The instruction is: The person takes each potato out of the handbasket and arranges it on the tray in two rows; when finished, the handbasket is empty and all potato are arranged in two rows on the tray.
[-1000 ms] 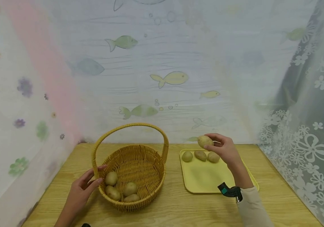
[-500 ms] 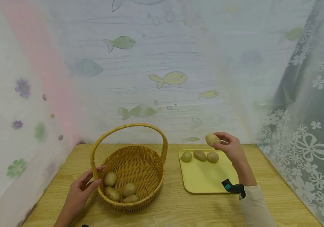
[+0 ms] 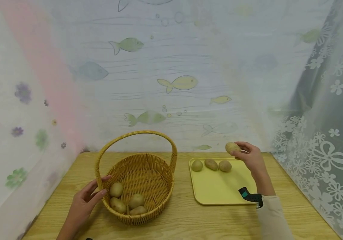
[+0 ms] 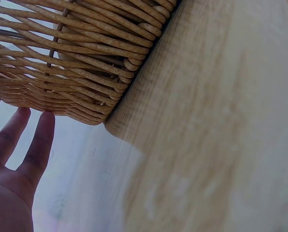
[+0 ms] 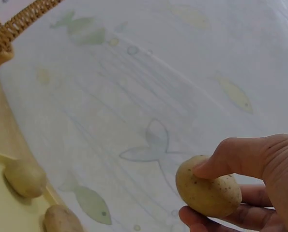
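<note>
In the head view my right hand (image 3: 253, 160) pinches a pale, speckled potato (image 3: 232, 148) above the yellow tray (image 3: 219, 193). The right wrist view shows the thumb on top of this potato (image 5: 206, 188) and fingers beneath it. Three other potatoes (image 3: 211, 164) lie in a row along the tray's far side. At the left, my left hand (image 3: 82, 201) holds the rim of the wicker basket (image 3: 147, 170) at the foot of its handle. Fingertips touch the woven wall (image 4: 81, 58) in the left wrist view. Several potatoes (image 3: 136, 201) rest in the basket's near left part.
The basket's tall arched handle (image 3: 138, 132) rises over its opening. Basket and tray stand apart on a wooden table (image 3: 183, 216), with bare wood between them. Thin printed curtains (image 3: 171, 100) with fish and flowers hang behind and at both sides.
My right hand has moved to the right with the potato, from above the row of potatoes to above the tray's far right part. The left hand stays at the basket.
</note>
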Demonstrator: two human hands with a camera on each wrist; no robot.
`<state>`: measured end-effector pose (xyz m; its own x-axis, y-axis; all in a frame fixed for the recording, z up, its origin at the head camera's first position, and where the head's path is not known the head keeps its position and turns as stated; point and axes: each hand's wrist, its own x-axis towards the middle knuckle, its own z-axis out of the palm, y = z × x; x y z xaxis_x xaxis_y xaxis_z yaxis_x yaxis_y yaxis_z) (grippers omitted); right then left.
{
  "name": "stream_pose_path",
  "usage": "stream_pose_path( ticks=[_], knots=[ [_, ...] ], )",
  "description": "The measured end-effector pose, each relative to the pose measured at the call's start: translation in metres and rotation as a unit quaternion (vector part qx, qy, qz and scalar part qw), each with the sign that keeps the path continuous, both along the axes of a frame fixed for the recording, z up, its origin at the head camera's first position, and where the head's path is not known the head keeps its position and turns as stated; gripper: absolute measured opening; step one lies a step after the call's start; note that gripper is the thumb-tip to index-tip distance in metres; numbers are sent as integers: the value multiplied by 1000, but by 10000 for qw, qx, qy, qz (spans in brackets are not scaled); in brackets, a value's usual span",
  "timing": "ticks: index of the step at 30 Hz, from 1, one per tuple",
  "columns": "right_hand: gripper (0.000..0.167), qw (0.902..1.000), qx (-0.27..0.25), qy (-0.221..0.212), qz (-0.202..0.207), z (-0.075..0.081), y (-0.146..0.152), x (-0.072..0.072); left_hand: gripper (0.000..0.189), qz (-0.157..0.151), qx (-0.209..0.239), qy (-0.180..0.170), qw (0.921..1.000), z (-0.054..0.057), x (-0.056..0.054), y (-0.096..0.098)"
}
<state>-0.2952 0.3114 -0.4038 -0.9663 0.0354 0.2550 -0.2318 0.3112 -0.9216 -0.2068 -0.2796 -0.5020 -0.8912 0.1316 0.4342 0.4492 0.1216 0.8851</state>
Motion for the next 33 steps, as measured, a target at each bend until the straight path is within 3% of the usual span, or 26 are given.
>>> stream_pose_path(
  ticks=[14, 21, 33],
  knots=[
    [56, 9991, 102, -177, -370, -25, 22, -13, 47, 192, -57, -186, 9996, 2, 1, 1],
    [57, 9976, 211, -161, -634, -36, 29, -14, 52, 471, -38, -486, 9977, 4, 6, 3],
    [57, 9937, 686, -360, -809, -53, 41, -20, 48, 289, 4, -339, 9990, 2, 3, 2]
  ],
)
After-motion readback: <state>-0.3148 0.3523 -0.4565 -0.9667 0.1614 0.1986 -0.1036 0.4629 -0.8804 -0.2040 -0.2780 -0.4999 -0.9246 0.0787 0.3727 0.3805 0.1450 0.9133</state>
